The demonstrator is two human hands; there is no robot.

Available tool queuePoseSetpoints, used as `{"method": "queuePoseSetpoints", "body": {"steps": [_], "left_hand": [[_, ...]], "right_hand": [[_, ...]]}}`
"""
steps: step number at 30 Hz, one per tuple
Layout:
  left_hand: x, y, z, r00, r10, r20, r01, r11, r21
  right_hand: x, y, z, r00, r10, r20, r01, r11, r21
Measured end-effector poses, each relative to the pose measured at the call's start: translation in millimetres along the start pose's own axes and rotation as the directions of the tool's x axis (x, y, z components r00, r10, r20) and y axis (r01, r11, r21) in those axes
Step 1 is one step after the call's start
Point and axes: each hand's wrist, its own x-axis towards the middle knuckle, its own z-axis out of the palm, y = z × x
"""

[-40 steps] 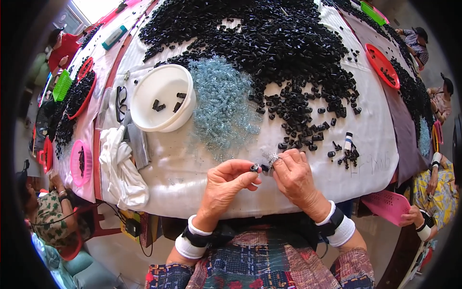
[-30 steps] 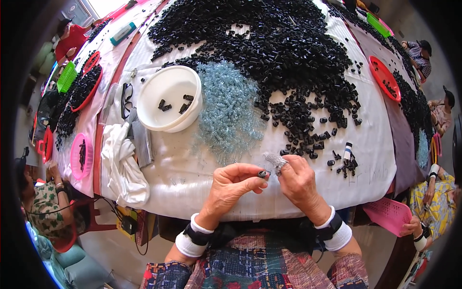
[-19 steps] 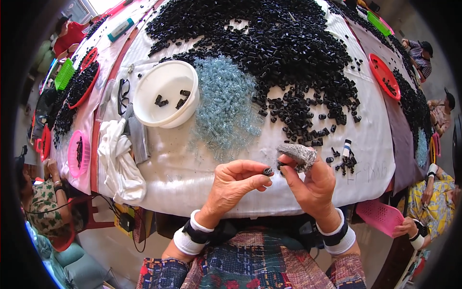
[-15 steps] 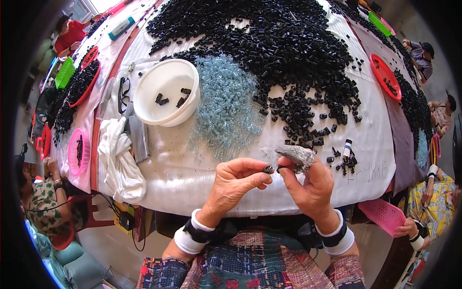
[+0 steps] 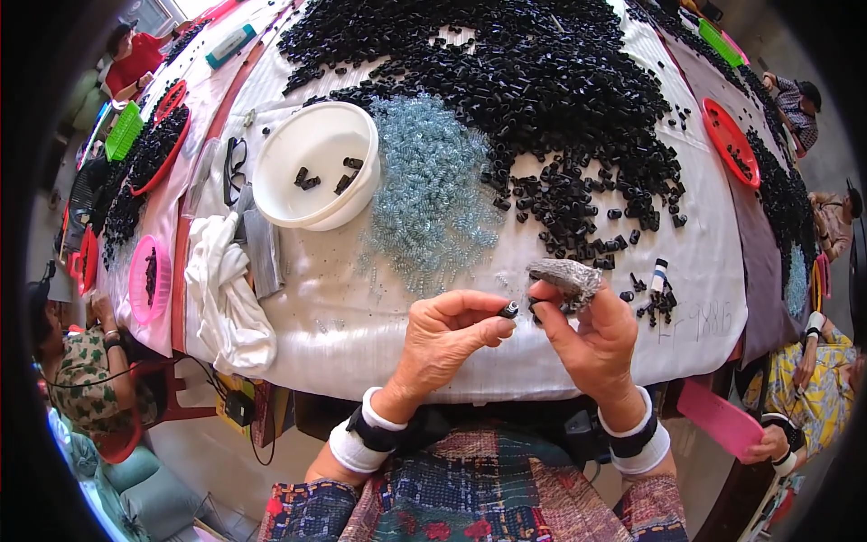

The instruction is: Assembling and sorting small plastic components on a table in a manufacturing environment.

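My left hand (image 5: 438, 339) pinches a small black cylindrical plastic part (image 5: 508, 310) between thumb and fingertips; pale rings show at its end. Close by on the right, my right hand (image 5: 598, 348) is closed, with a grey, rough-textured cloth-like bundle (image 5: 569, 276) at its fingers. A dark small piece (image 5: 536, 309) shows at that thumb tip, its kind partly hidden. The two hands are slightly apart above the table's near edge. Beyond them lie a heap of clear bluish coil springs (image 5: 429, 190) and a wide spread of black plastic parts (image 5: 542, 99).
A white bowl (image 5: 271, 194) holding several black parts stands left, beside a white cloth (image 5: 226, 298) and eyeglasses (image 5: 235, 170). Right of my hands are a small white bottle (image 5: 659, 275) and thin black pieces (image 5: 657, 307). Co-workers sit at both sides; one holds a pink basket (image 5: 720, 420).
My hands have drawn slightly apart, the right one moving rightward. The black part in my left hand now turns its ringed end toward the right. A co-worker's pink basket has tilted.
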Motion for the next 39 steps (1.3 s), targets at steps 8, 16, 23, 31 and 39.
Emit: {"method": "queuePoseSetpoints", "body": {"steps": [8, 16, 23, 31, 39], "left_hand": [[0, 3, -2, 0.999, -0.027, 0.046, 0.033, 0.988, -0.150], [-3, 2, -10, 0.993, -0.038, 0.115, 0.073, 0.945, -0.320], [0, 3, -7, 0.999, -0.013, 0.042, 0.016, 0.998, -0.058], [4, 5, -4, 0.999, 0.018, 0.033, -0.015, 0.995, -0.101], [3, 2, -8, 0.996, -0.067, 0.051, 0.073, 0.990, -0.124]], "right_hand": [[-1, 0, 1, 0.999, -0.005, -0.035, 0.005, 1.000, -0.003], [-9, 25, 6, 0.992, -0.073, 0.103, 0.093, 0.974, -0.204], [-10, 14, 6, 0.999, -0.044, -0.006, 0.042, 0.983, -0.180], [-6, 20, 2, 0.997, -0.079, -0.018, 0.076, 0.988, -0.136], [-9, 23, 0, 0.993, -0.076, 0.092, 0.099, 0.954, -0.283]]}}
